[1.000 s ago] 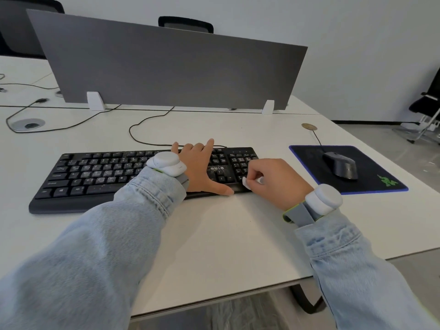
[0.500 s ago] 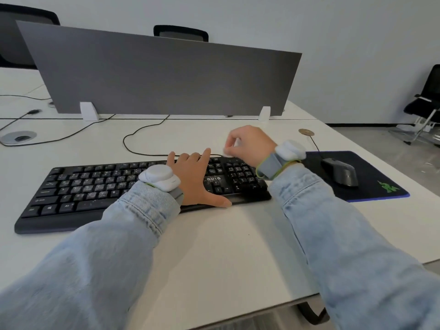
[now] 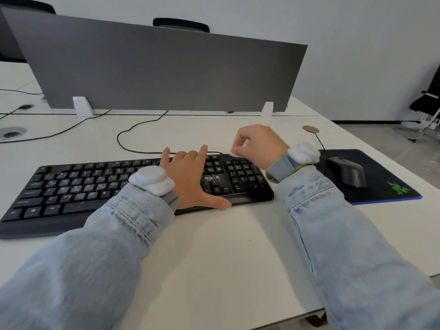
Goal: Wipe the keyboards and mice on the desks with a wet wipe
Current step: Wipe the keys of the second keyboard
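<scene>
A black keyboard point(image 3: 78, 186) lies across the white desk point(image 3: 226, 253). My left hand point(image 3: 190, 177) rests flat on its right half, fingers straight and thumb out along the front edge. My right hand point(image 3: 257, 146) hovers at the keyboard's far right corner, over the number pad, its fingers curled and pinching a small white wet wipe point(image 3: 234, 153). A dark grey mouse point(image 3: 347, 171) sits on a black mouse pad point(image 3: 390, 182) to the right, untouched.
A grey divider panel point(image 3: 154, 70) stands across the back of the desk. The keyboard cable point(image 3: 126, 136) loops behind the keyboard. A cable grommet point(image 3: 10, 134) is at far left, a round metal disc point(image 3: 310, 129) near the pad. Black chairs stand beyond.
My right hand went with the wipe from the keyboard's front right edge up to its far right corner. My left hand stayed pressed on the keys.
</scene>
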The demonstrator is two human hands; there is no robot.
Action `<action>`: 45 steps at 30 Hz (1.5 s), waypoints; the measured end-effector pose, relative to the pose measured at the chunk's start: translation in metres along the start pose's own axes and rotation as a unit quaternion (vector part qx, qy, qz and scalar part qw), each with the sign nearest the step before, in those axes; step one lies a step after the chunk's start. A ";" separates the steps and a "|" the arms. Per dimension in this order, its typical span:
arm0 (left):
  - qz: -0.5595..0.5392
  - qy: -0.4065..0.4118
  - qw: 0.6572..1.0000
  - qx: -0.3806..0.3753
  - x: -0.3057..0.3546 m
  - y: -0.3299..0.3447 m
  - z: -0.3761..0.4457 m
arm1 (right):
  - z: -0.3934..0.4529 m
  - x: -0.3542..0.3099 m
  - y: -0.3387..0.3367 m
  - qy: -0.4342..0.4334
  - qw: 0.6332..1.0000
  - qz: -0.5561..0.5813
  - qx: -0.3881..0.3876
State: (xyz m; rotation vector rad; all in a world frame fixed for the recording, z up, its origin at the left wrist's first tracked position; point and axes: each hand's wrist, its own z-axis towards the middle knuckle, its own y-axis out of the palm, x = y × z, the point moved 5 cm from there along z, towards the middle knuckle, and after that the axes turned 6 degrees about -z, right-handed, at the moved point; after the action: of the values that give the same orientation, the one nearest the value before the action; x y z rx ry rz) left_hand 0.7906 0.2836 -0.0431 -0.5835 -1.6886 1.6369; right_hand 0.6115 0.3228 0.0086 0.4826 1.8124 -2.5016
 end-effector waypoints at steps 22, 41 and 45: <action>-0.003 -0.004 1.000 0.020 -0.003 0.002 -0.001 | -0.002 0.015 0.007 0.042 0.994 -0.069 -0.073; -0.007 -0.004 1.000 0.002 -0.003 0.003 -0.001 | -0.007 0.042 -0.003 0.092 0.987 -0.103 -0.079; -0.004 -0.003 1.000 0.001 -0.003 0.003 0.000 | -0.006 0.030 -0.002 0.072 0.996 -0.043 -0.013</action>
State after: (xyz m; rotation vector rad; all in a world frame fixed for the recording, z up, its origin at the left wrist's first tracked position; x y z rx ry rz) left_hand 0.7922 0.2821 -0.0462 -0.5694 -1.6922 1.6357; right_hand 0.5837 0.3340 0.0010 0.6131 1.9534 -2.5566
